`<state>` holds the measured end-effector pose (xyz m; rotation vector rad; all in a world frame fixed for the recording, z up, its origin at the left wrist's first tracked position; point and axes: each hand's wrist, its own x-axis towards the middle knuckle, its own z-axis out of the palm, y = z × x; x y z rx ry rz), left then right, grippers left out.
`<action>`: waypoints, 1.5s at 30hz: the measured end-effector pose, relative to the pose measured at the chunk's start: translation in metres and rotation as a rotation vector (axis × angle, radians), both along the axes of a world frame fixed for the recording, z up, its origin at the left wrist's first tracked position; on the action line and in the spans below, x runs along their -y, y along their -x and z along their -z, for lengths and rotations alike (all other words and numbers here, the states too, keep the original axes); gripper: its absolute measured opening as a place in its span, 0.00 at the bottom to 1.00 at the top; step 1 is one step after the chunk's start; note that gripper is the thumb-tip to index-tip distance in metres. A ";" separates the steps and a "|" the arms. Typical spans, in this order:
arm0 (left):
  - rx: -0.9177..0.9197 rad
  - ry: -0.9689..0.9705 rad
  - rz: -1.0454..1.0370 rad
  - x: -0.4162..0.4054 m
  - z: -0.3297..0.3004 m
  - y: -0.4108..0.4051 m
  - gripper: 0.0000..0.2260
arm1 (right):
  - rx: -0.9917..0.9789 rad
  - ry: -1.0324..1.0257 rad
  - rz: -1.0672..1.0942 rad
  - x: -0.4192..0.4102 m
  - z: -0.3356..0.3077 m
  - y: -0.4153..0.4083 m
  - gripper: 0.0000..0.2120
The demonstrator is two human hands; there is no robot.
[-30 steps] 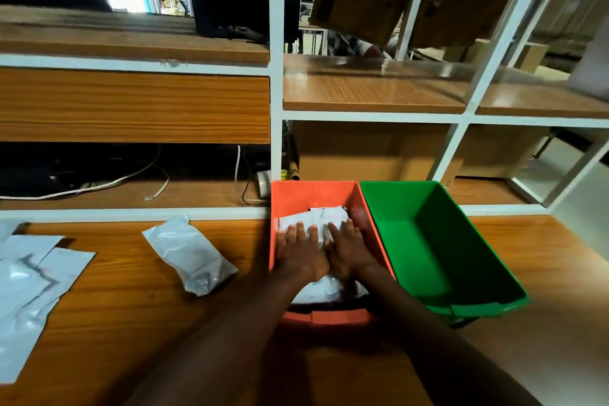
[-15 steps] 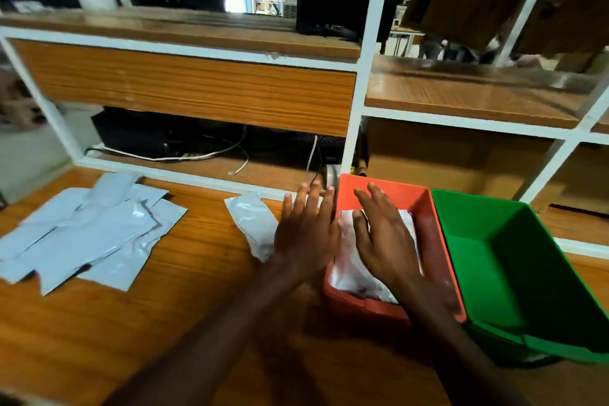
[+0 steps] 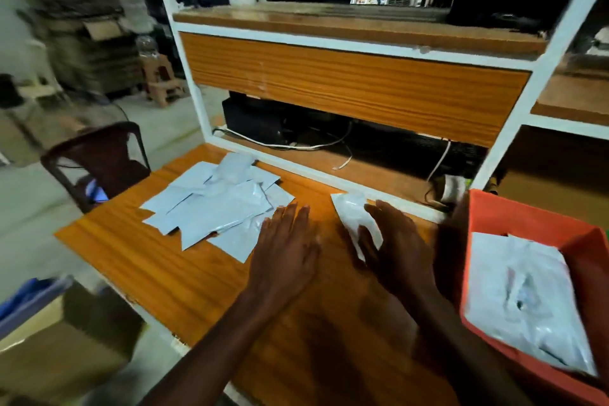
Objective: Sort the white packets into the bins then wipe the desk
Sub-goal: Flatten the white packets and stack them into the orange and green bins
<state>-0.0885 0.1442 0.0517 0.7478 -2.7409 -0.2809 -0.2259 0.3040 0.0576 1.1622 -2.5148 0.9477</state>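
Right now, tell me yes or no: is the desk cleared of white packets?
No. A pile of white packets lies on the desk, and a single packet lies under the right hand.

Desk (image 3: 184, 273) with packets (image 3: 214, 204), bin (image 3: 527, 221)

Two bare forearms reach forward from the bottom edge of the view, side by side and a little apart. The left hand (image 3: 286, 250) is palm down, fingers straight and close together, pointing away from the person. The right hand (image 3: 397, 249) is also palm down, fingers extended and slightly spread, angled toward the left. Neither hand grips anything.
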 end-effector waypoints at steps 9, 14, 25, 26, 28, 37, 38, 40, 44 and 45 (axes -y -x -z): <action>0.135 -0.049 0.015 0.180 0.044 -0.033 0.44 | 0.076 -0.442 0.106 0.106 0.065 0.049 0.30; 0.394 0.044 0.170 0.277 0.058 -0.021 0.38 | 0.161 -0.764 0.195 0.117 0.099 0.083 0.36; 0.117 0.065 0.180 0.300 0.094 -0.031 0.28 | 0.237 -0.686 0.361 0.132 0.106 0.041 0.26; 0.087 0.066 0.155 0.298 0.089 -0.029 0.29 | 0.257 -0.654 0.380 0.132 0.103 0.040 0.25; 0.036 0.058 0.112 0.290 0.076 -0.024 0.30 | 0.280 -0.595 0.409 0.133 0.094 0.037 0.25; -0.177 -0.228 0.149 0.184 0.031 0.030 0.31 | 0.286 -0.210 0.437 0.114 0.036 0.006 0.24; -0.197 -0.229 0.164 0.168 0.027 0.036 0.31 | 0.267 -0.193 0.439 0.107 0.028 0.003 0.24; -0.209 -0.245 0.170 0.131 0.019 0.046 0.30 | 0.241 -0.170 0.460 0.086 0.012 -0.006 0.23; -0.215 -0.233 0.162 0.058 0.010 0.061 0.28 | 0.198 -0.148 0.517 0.030 -0.016 -0.029 0.23; -0.219 -0.210 0.180 0.039 0.007 0.063 0.28 | 0.184 -0.144 0.533 0.013 -0.022 -0.035 0.23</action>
